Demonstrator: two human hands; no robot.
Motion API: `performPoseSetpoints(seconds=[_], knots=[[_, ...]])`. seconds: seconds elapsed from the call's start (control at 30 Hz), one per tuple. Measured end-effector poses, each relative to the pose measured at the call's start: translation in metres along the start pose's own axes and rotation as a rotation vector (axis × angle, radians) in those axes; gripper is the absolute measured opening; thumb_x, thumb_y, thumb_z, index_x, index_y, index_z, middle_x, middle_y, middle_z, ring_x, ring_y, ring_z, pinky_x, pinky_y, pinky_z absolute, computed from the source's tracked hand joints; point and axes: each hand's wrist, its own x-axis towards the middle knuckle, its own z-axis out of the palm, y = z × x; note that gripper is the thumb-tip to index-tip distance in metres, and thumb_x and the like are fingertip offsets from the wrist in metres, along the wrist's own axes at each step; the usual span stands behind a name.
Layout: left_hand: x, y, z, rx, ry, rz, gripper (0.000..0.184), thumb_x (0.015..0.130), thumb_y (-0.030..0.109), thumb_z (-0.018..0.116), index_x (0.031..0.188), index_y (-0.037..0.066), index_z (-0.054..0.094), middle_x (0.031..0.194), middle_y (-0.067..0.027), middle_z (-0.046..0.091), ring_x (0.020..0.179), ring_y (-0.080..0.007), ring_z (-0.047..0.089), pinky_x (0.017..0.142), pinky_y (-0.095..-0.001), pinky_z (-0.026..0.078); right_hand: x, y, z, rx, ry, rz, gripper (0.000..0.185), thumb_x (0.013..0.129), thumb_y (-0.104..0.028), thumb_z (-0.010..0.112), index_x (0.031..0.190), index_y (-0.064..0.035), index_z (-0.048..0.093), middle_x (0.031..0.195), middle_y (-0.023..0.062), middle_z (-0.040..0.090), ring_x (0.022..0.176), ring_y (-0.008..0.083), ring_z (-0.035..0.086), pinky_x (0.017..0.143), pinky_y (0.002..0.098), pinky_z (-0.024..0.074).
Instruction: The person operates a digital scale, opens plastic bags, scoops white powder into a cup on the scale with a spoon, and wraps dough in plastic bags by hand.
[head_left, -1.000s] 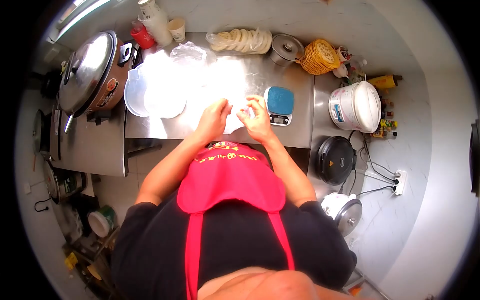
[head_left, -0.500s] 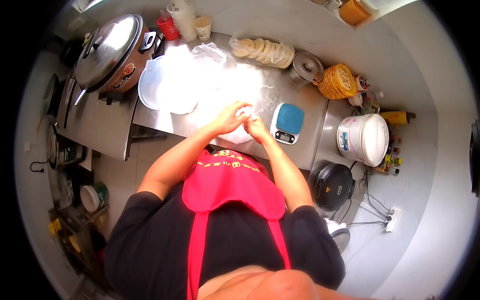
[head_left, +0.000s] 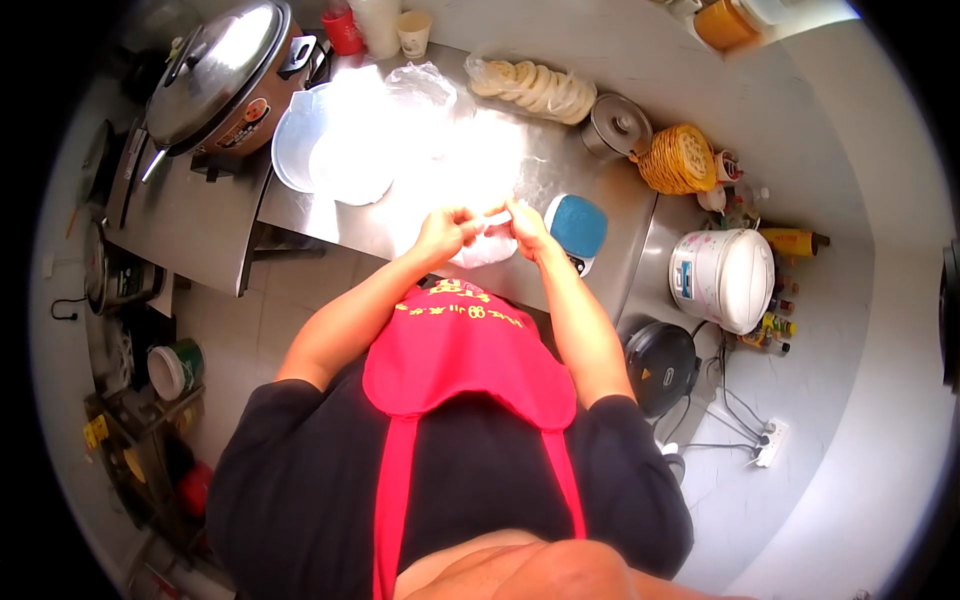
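Observation:
Near the front edge of the steel table [head_left: 330, 222], a thin, whitish plastic bag [head_left: 484, 250] hangs between my two hands. My left hand [head_left: 446, 234] has its fingers closed on the bag's left upper part. On the other side my right hand [head_left: 527, 228] pinches the bag's upper right edge. Glare washes out the fingertips and the bag's contents. Just right of my right hand lies a scale with a blue top [head_left: 578, 228], its display partly covered by my wrist.
Left rear: a large lidded cooker [head_left: 215, 80], a translucent tub [head_left: 295, 145] and a clear bag [head_left: 425, 90]. Behind are bagged flat rounds [head_left: 530, 90], a steel pot [head_left: 616, 126] and a yellow woven stack [head_left: 678, 160]. At right stand a white cooker [head_left: 722, 280] and a black round appliance [head_left: 661, 368].
The view has swung and shifted. My hands, together half a second ago, are slightly apart with the bag spread between them. My right hand has moved up and partly over the scale's edge.

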Motion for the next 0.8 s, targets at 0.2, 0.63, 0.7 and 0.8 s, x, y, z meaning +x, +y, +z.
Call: performPoseSetpoints(seconds=[0.2,0.63,0.7,0.8], knots=[[0.006,-0.009,0.011,0.621,-0.048,0.096,0.023,0.087,0.023,0.067,0.081,0.003,0.06,0.07,-0.009,0.065,0.066,-0.0262,0.064,0.064,-0.0384,0.051,-0.039,-0.027,0.037,-0.84,0.156,-0.311,0.041,0.1,-0.031,0.042,0.095,-0.0002,0.068,0.081,0.0135,0.067,0.071,0.021,0.065,0.067,0.035,0.0505],[0.028,-0.05,0.025,0.056,-0.17,-0.003,0.018,0.083,0.017,0.07,0.086,0.0,0.068,0.079,-0.015,0.069,0.075,-0.0171,0.064,0.067,-0.0323,0.048,-0.06,0.007,0.046,-1.211,0.577,-1.059,0.007,0.084,-0.014,0.063,0.089,-0.0088,0.065,0.071,0.0086,0.066,0.066,0.0264,0.066,0.059,0.0394,0.0504],[0.02,-0.039,0.018,-0.083,-0.213,0.029,0.018,0.084,0.016,0.069,0.088,-0.001,0.068,0.079,-0.0139,0.069,0.073,-0.0137,0.063,0.066,-0.0312,0.048,-0.06,0.001,0.04,-1.228,0.577,-1.007,0.006,0.085,-0.014,0.064,0.087,-0.0083,0.065,0.073,0.0099,0.066,0.066,0.0279,0.066,0.06,0.0396,0.0507],[0.025,-0.05,0.01,-0.204,-0.178,0.054,0.013,0.09,0.011,0.066,0.093,-0.001,0.069,0.08,-0.0035,0.068,0.074,-0.0081,0.059,0.067,-0.0259,0.048,-0.064,0.008,0.044,-1.201,0.548,-0.87,0.012,0.086,-0.016,0.065,0.08,-0.007,0.062,0.072,0.0138,0.065,0.067,0.0329,0.064,0.061,0.0426,0.0503]])
